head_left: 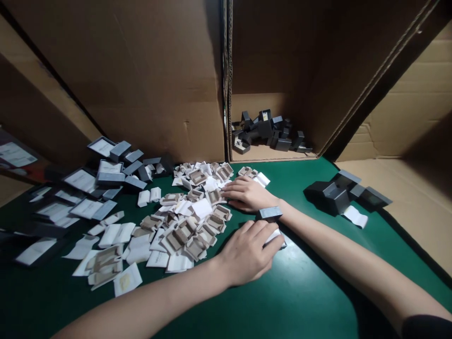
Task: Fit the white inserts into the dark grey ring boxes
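My left hand (249, 249) curls its fingers over a small black jewellery-type box (270, 213), whose dark lid stands up beyond the fingers. Something white (273, 235) shows inside the box, partly covered by the hand. Beyond it, my right hand (250, 193) lies with fingers stretched out at the right edge of a heap of white and grey cardboard inserts (183, 233). Its fingertips touch or nearly touch the inserts, and I see nothing held in it. The right forearm passes just behind the box.
Several open black boxes (120, 150) with white linings are piled at the left. More black boxes (264, 129) lie inside a cardboard carton (275, 70) at the back. An opened black box (335, 195) and a white slip (355, 216) are at the right on the green table (310, 292).
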### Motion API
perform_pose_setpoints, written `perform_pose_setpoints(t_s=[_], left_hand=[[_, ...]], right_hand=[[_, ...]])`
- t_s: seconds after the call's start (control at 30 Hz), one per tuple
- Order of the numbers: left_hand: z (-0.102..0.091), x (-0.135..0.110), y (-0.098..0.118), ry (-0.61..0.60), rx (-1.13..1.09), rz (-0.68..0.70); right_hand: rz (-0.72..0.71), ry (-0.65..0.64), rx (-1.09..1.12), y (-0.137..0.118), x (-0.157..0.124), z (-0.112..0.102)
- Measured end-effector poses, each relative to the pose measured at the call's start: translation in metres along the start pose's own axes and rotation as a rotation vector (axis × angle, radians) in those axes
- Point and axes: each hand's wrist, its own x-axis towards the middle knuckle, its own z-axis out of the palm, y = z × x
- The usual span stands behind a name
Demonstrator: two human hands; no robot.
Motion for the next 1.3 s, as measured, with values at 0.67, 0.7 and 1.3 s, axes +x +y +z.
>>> perform_pose_setpoints(t_s=[0.67, 0.7, 1.3], left_hand=[[0.000, 0.000, -0.001, -0.014, -0.004, 0.050], [-0.001, 0.000, -0.001, -0.020, -0.010, 0.041], [0.002, -0.002, 0.001, 0.019, -0.002, 0.075]], right_hand=[[0.311, 0.118, -0.221, -0.003, -0.003, 0.003], [0.390, 0.134, -0.274, -0.001, -0.004, 0.004], [-0.005, -0.106, 0.040, -0.006, -0.002, -0.002]])
